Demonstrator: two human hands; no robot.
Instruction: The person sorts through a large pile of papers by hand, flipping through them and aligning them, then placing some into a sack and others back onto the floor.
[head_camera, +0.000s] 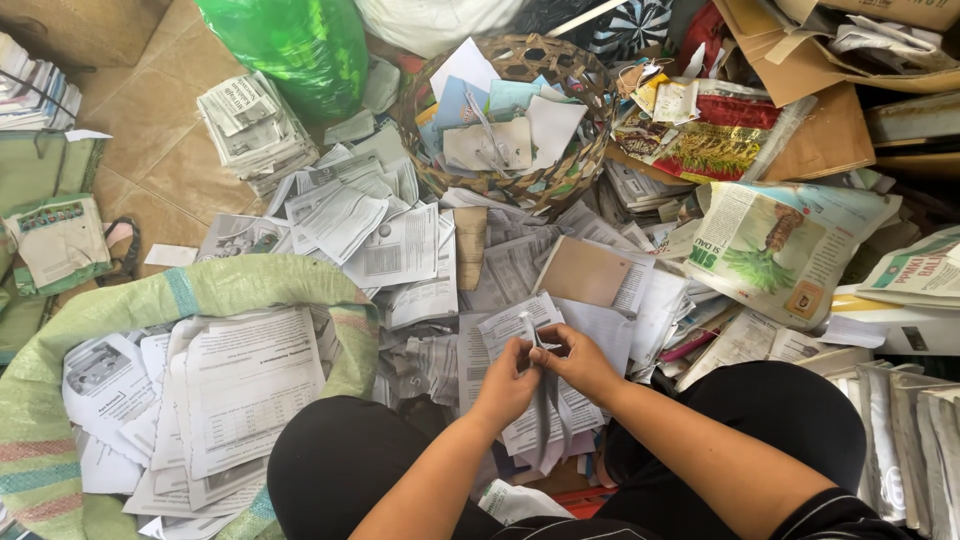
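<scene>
Paper being pinched: both hands' fingers, left hand (508, 382) and right hand (578, 362), gripping a folded sheet (540, 345) above the floor's pile, best held close.

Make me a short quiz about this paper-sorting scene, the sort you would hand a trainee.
1. True or false: both hands are on the same sheet of paper.
2. What does the green woven sack at the lower left hold? A) bottles B) printed sheets C) cloth
3. Fill in: the round woven basket lies ___ the hands in the picture.

Key
1. True: the left hand and the right hand pinch one sheet of paper between them, over the lap.
2. B: the green woven sack is open and filled with printed sheets.
3. Above: the round woven basket, holding loose papers, lies beyond the hands.
</scene>
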